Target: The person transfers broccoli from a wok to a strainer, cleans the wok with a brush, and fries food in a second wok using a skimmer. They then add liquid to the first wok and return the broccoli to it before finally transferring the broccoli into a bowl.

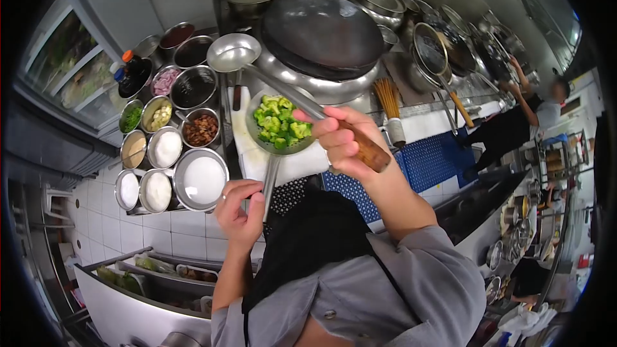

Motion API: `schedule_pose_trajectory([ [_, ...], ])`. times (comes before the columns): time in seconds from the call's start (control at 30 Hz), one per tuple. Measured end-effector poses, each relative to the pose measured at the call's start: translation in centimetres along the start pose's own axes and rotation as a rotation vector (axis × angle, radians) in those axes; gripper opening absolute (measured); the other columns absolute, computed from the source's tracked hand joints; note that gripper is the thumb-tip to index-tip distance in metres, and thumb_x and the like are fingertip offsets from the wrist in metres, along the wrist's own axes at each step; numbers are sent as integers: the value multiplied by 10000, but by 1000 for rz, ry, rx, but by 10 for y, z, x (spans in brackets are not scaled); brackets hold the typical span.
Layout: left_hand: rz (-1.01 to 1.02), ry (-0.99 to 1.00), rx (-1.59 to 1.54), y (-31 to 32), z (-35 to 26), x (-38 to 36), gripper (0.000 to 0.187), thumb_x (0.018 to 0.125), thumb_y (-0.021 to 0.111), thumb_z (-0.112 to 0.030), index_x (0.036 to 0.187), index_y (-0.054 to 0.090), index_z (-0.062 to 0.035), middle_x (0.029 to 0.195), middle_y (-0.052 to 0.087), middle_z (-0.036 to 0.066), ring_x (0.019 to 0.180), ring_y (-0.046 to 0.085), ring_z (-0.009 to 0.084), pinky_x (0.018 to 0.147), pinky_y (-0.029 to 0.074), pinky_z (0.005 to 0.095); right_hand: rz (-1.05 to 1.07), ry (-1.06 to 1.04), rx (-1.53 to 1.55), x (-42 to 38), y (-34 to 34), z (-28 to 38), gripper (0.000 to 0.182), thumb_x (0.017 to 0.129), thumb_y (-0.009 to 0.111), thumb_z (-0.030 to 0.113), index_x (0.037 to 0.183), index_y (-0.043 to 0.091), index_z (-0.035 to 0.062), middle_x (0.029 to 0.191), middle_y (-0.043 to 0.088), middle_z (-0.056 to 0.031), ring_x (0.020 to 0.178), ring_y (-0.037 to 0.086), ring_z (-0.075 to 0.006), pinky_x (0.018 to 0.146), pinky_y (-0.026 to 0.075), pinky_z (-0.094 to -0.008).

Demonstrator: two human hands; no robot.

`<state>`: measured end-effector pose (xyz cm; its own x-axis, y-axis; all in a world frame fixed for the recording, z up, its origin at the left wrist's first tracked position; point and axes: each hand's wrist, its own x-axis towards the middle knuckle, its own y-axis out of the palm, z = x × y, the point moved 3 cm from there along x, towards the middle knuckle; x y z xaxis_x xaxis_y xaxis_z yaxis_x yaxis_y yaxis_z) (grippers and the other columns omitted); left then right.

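Observation:
My right hand (344, 138) is wrapped round the wooden-ended handle of a steel ladle (234, 53), whose bowl hangs at the upper left, near the seasoning pots. Below the ladle's handle, a round strainer pan (256, 133) holds green broccoli (281, 122) over a white cloth (255, 157). The strainer's metal handle (271, 183) points toward me. Beside that handle is my left hand (241, 209), its fingers bent and its thumb apart from them, with nothing held between them.
Metal pots of seasonings (168, 148) stand on the left. A dark wok (321, 35) sits on the range behind the broccoli. A bamboo brush (389, 106) and strainers (432, 58) lie to the right. Another person (524, 112) stands at the far right.

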<state>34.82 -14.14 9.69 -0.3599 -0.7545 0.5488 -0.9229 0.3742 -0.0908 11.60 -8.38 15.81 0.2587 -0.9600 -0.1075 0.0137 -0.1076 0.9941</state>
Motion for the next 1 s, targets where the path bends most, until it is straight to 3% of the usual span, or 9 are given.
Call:
schedule_pose_trajectory([
  [0.1,114,100,-70,32,-6,18,143,774,682,-2,915,674,17,893,683,160,818,652,273,752,505,327,-20,-127,-15,-37,1,12,504,1014,392,178,1410,289,-116,868,551,-114,632,593,-166,486,542,-287],
  [0.27,400,150,39,109,-10,64,453,836,661,-123,1260,588,18,1220,616,224,1142,588,364,999,432,399,-101,-313,-141,-86,-12,61,498,1010,404,170,1397,313,-131,861,550,-107,599,571,-157,479,540,-282],
  [0.43,516,251,369,217,42,103,673,874,622,-296,1409,402,48,1427,422,283,1345,381,428,1107,318,461,-531,-406,-475,-117,-38,138,204,927,576,162,1045,570,-4,720,594,-43,525,555,-106,408,464,-239],
  [0.57,552,259,691,298,86,125,716,875,611,-338,1431,370,45,1471,361,295,1416,269,438,1151,243,496,-796,-557,-1014,-118,-68,197,130,873,639,113,827,599,-1,661,583,-50,462,551,-138,387,440,-269],
  [0.67,606,176,820,337,104,144,730,861,625,-328,1436,364,38,1466,371,291,1415,278,423,1151,234,518,-795,-530,-1342,-116,-77,238,110,865,626,91,825,587,-4,636,575,-56,428,541,-148,384,434,-286],
  [0.7,539,249,844,344,102,149,648,844,636,-296,1378,452,22,1360,489,274,1323,405,415,1115,303,498,-793,-544,-1459,-117,-76,249,145,864,601,52,987,629,-20,638,574,-26,440,538,-102,396,434,-254],
  [0.83,618,99,803,357,105,162,522,818,651,-250,1270,559,-5,1164,602,220,1138,534,387,1047,372,480,-807,-861,-1873,-129,-69,279,371,857,591,11,1224,550,-25,656,559,-11,468,541,-98,411,442,-247],
  [0.93,516,141,777,350,98,161,490,816,655,-221,1251,576,-9,1118,619,207,1095,554,378,1042,379,465,-738,-783,-1597,-132,-67,286,421,859,574,4,1276,514,8,691,556,-12,473,529,-87,410,438,-247],
  [1.0,542,121,751,345,93,158,534,830,657,-215,1305,540,0,1161,610,219,1144,537,380,1090,350,447,-746,-700,-1724,-139,-60,286,420,880,563,27,1295,501,11,704,544,-10,449,485,-73,395,417,-244],
])
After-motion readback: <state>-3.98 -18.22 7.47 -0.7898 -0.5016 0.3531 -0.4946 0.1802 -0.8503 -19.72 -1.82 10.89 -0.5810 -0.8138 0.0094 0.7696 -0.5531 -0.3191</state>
